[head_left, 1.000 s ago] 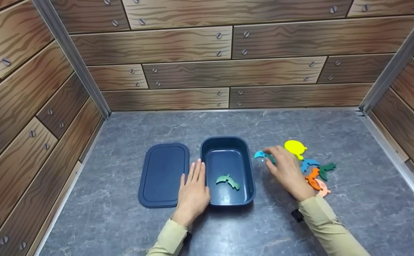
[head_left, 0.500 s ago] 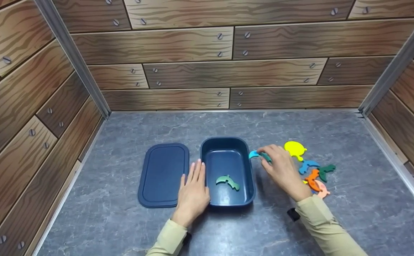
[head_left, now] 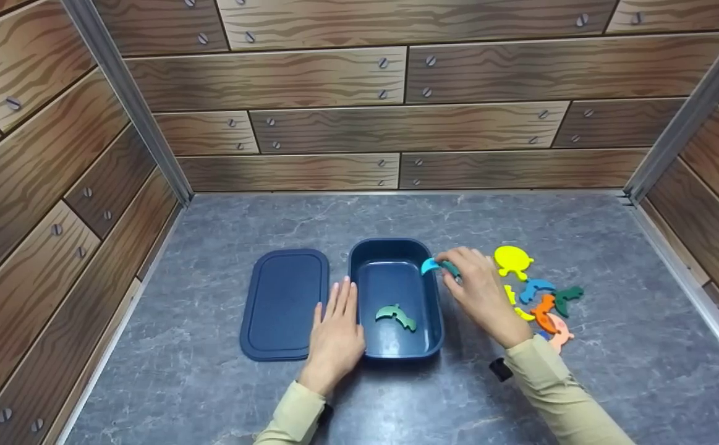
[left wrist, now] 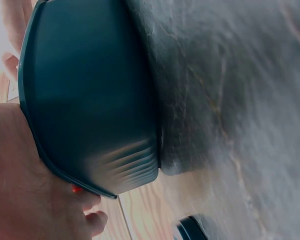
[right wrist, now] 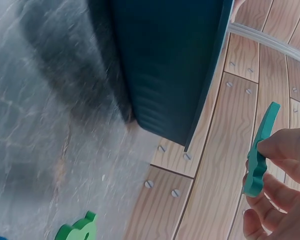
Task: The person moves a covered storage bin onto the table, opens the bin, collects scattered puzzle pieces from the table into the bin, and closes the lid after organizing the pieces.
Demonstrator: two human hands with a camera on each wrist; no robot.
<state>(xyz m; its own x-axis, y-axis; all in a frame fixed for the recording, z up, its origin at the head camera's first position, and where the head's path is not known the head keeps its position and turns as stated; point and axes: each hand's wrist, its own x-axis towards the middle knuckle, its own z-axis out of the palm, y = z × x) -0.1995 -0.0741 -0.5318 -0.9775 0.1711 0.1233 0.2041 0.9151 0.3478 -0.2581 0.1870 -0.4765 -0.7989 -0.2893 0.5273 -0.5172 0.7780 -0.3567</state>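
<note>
In the head view, a dark blue box (head_left: 438, 321) stands uncovered, with a flat green animal-shaped piece (head_left: 396, 316) lying inside. My left hand (head_left: 336, 343) rests along its left rim, fingers straight. Over the far right rim, my right hand (head_left: 476, 296) pinches a teal animal-shaped piece (head_left: 430, 266) whose tip reaches over the opening. In the right wrist view this piece (right wrist: 260, 150) is raised above the rim, between thumb and fingers. The left wrist view has my left hand (left wrist: 30, 185) against the rim of the box (left wrist: 90, 85).
The dark blue lid (head_left: 285, 306) lies flat left of the box. Right of my right hand are several loose animal shapes, among them a yellow one (head_left: 512, 259), a dark green one (head_left: 566, 300) and an orange one (head_left: 543, 313). Wood-patterned walls (head_left: 396, 127) enclose the table.
My right hand has carried the teal piece leftward from beside the box to over its right rim, uncovering yellow pieces behind it. My left hand has stayed in place.
</note>
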